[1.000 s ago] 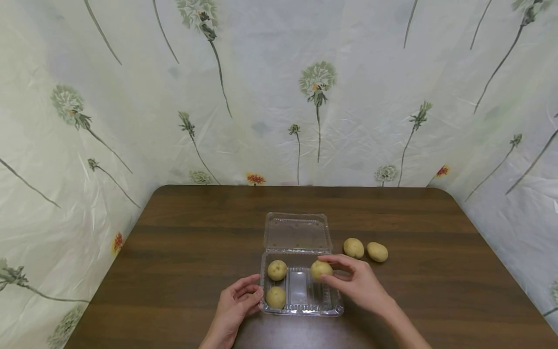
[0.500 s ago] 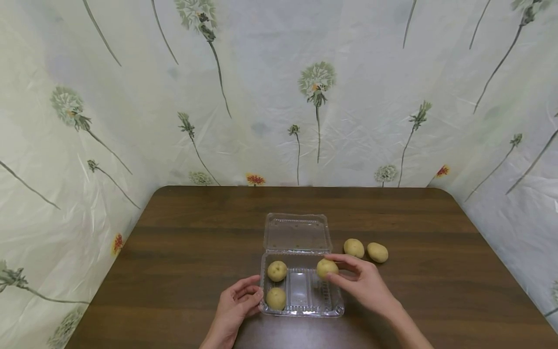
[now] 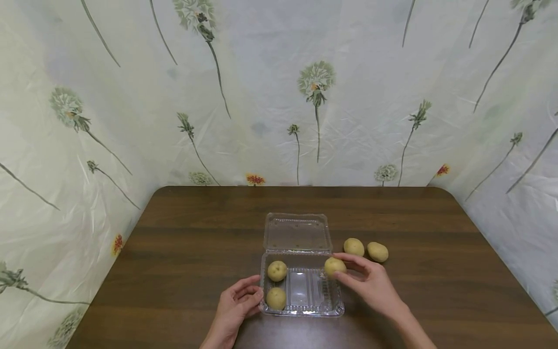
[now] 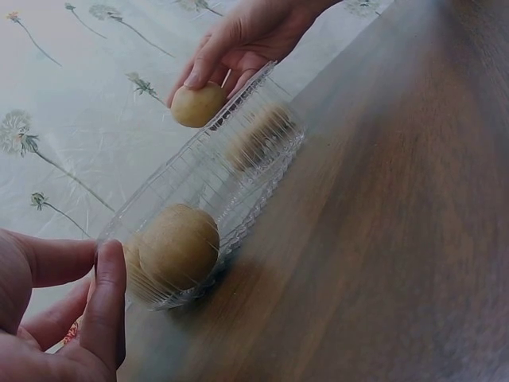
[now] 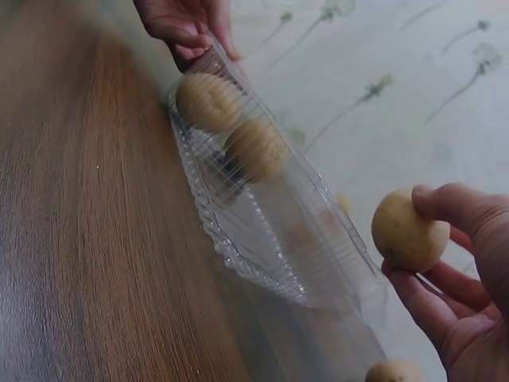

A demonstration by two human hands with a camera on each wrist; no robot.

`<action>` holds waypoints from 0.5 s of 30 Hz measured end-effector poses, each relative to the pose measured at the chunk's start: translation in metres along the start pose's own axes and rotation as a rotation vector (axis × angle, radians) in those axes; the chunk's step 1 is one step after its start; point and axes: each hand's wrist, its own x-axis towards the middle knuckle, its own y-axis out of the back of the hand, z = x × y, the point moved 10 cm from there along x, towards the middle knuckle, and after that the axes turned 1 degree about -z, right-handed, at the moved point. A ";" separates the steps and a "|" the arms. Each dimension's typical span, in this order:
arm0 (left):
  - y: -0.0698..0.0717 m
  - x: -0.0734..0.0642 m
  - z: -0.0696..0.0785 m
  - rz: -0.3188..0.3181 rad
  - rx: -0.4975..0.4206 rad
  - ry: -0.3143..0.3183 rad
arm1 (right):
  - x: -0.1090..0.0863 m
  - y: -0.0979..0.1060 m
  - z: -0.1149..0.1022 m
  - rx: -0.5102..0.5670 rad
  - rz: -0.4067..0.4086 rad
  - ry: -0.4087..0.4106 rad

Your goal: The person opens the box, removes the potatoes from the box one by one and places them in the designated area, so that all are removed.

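A clear plastic clamshell container (image 3: 301, 310) lies on the table with its lid (image 3: 298, 232) folded back. Two potatoes sit along its left side, a far potato (image 3: 277, 271) and a near potato (image 3: 276, 298). My left hand (image 3: 235, 306) pinches the left rim between thumb and fingers, plain in the left wrist view. Between the thumb and fingertips of my right hand (image 3: 372, 288) is another potato (image 3: 333, 267), held at the container's right rim. From the right wrist view, this held potato (image 5: 407, 232) appears raised above the rim and apart from it.
Beyond my right hand, two loose potatoes lie side by side on the wood, a left one (image 3: 353, 247) and a right one (image 3: 377, 252). The brown table (image 3: 196, 232) ends at the back against a flower-printed sheet (image 3: 261, 97).
My right hand has moved right with its potato, from above the container's inside to its right rim. The left hand, the container and the other potatoes have stayed put.
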 end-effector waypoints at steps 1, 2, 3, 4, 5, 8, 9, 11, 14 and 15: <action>0.000 0.000 0.000 0.001 0.001 0.000 | 0.000 0.001 0.000 0.007 0.004 -0.001; 0.000 0.000 0.000 0.002 0.003 0.000 | -0.001 0.002 0.001 0.012 0.008 -0.003; 0.000 0.000 0.000 0.002 0.005 0.000 | -0.001 0.003 0.001 0.014 0.013 -0.005; 0.000 0.000 0.000 0.001 0.007 -0.002 | -0.002 0.004 0.001 0.021 0.016 -0.009; 0.000 0.000 0.000 0.001 0.009 -0.003 | -0.002 0.005 0.002 0.023 0.020 -0.011; 0.001 0.000 0.000 -0.002 0.014 -0.005 | -0.003 0.007 0.002 0.021 0.028 -0.017; 0.001 0.000 0.000 -0.002 0.015 -0.005 | -0.004 0.007 0.003 0.017 0.031 -0.020; 0.001 0.000 0.000 -0.001 0.015 -0.003 | -0.005 0.009 0.004 0.007 0.034 -0.026; 0.000 0.000 0.000 0.000 0.014 -0.002 | -0.007 0.011 0.005 -0.004 0.039 -0.038; 0.000 0.000 0.000 0.000 0.014 -0.003 | -0.007 0.011 0.005 -0.004 0.040 -0.044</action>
